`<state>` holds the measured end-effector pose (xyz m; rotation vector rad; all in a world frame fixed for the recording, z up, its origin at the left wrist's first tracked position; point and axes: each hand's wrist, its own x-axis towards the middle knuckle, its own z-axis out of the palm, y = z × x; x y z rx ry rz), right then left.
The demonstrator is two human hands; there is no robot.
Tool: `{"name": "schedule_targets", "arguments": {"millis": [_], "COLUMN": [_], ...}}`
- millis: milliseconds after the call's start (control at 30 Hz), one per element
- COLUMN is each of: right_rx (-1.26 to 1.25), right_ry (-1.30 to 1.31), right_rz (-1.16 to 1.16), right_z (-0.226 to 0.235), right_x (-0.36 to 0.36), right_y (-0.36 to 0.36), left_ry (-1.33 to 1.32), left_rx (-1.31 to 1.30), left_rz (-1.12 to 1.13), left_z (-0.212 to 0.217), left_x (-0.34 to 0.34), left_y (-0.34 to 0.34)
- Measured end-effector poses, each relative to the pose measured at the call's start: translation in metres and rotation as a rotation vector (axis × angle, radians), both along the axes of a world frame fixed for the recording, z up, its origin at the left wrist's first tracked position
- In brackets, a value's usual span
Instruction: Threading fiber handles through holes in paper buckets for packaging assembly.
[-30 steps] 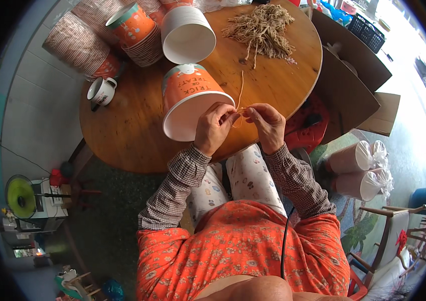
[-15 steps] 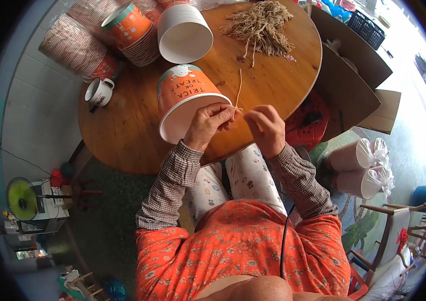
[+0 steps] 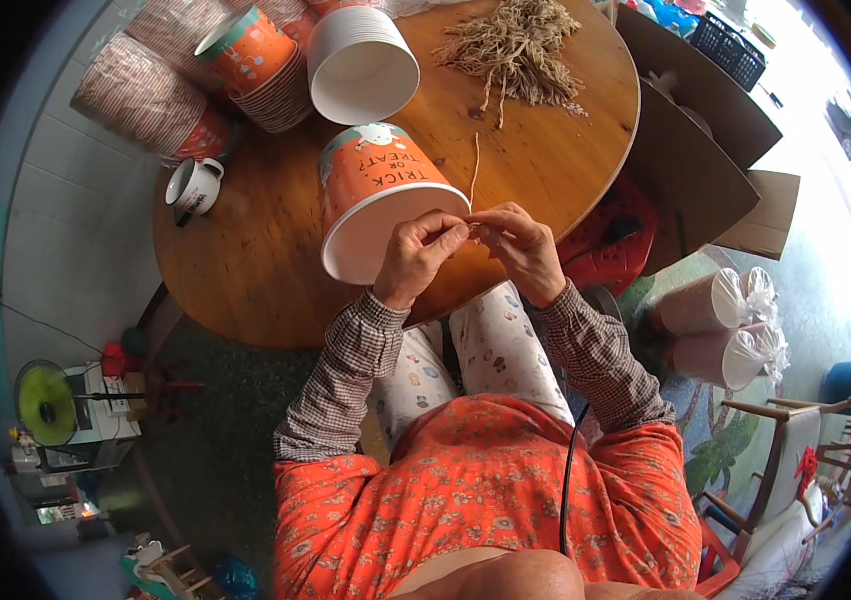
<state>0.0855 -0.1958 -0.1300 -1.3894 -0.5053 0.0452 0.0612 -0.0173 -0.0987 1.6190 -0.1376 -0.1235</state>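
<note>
An orange paper bucket (image 3: 375,185) lies on its side on the round wooden table, its white rim and open mouth turned toward me. Beside the right part of that rim, a thin tan string (image 3: 475,170) stands out across the tabletop. My left hand (image 3: 417,255) is closed in a pinch on the string, in front of the bucket's mouth. My right hand (image 3: 525,250) pinches at the same spot, its fingertips meeting those of the left. The fingertips partly hide the string where they meet.
A heap of tan strings (image 3: 515,50) lies at the table's far side. Stacked white buckets (image 3: 362,65), orange buckets (image 3: 250,60) and a white mug (image 3: 194,186) stand at the far left. Right of the table are an open cardboard box (image 3: 685,150) and a red stool (image 3: 615,235).
My right hand has moved left, from apart to touching the left fingertips at the string. The bucket has shifted slightly to the right.
</note>
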Motion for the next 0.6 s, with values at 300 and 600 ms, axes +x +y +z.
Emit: {"name": "schedule_targets", "arguments": {"millis": [300,600], "right_rx": [0.023,-0.207], "right_ry": [0.046,-0.181], "right_rz": [-0.015,-0.130], "right_z": [-0.0118,-0.0032], "right_x": [0.0025,-0.0019], "right_y": [0.0060,0.0015], "left_ry": [-0.113,-0.202], "left_rx": [-0.004,0.089], "left_rz": [0.055,0.169], "left_z": [-0.0031,-0.0074], "left_x": [-0.0027,-0.0079], "left_y": [-0.0048,-0.0066]}}
